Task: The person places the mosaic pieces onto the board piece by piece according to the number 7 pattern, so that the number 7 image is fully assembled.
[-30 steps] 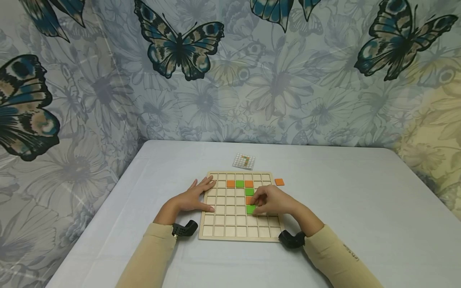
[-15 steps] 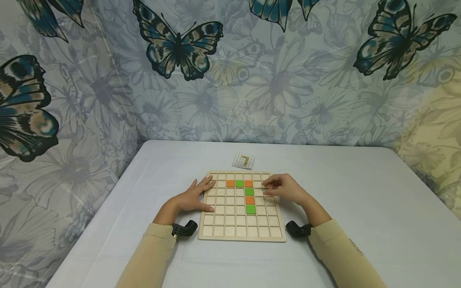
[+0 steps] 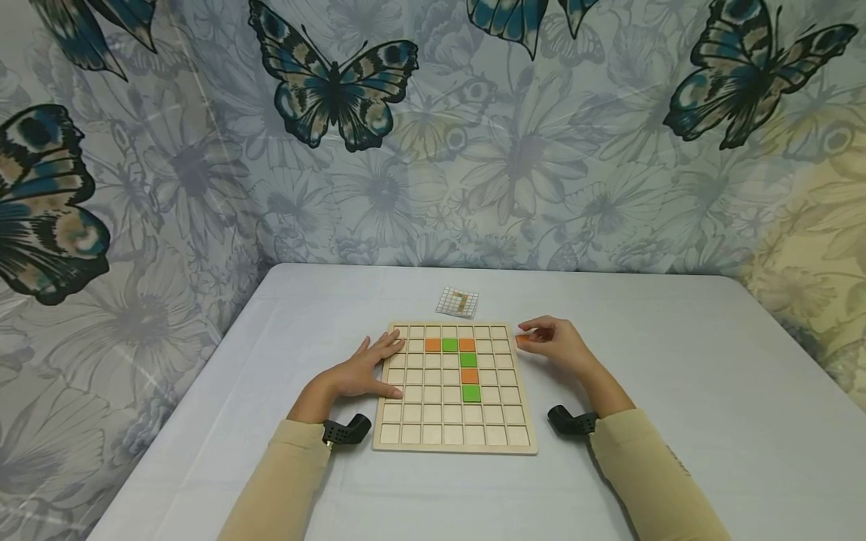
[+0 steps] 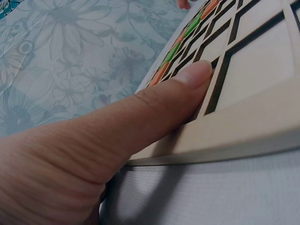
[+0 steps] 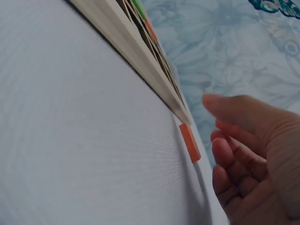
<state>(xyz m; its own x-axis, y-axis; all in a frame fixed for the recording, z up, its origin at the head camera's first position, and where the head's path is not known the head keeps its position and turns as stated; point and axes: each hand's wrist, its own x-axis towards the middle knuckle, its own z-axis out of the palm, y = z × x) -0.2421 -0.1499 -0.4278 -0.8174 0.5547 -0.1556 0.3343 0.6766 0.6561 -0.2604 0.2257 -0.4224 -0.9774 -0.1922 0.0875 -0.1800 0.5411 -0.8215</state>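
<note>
A square wooden grid board (image 3: 453,434) lies on the table. Its tiles form a bent line: a top row with orange (image 3: 433,345) at the left end, then a column down to a green tile (image 3: 470,394). My left hand (image 3: 357,376) rests on the board's left edge, fingers spread; in the left wrist view the thumb (image 4: 187,79) lies on the frame. Off the board's upper right corner, my right hand (image 3: 558,346) hovers at a loose orange tile (image 5: 190,143). The right wrist view shows a gap between its thumb and fingers, apart from the tile.
A small card (image 3: 458,302) with a printed grid and pattern lies behind the board. White cloth covers the table (image 3: 649,353). Behind stands a curtain (image 3: 528,165) with flowers and butterflies.
My right hand has lifted off the lower green tile and moved up and right, past the board's edge to the loose orange tile. My left hand has stayed still.
</note>
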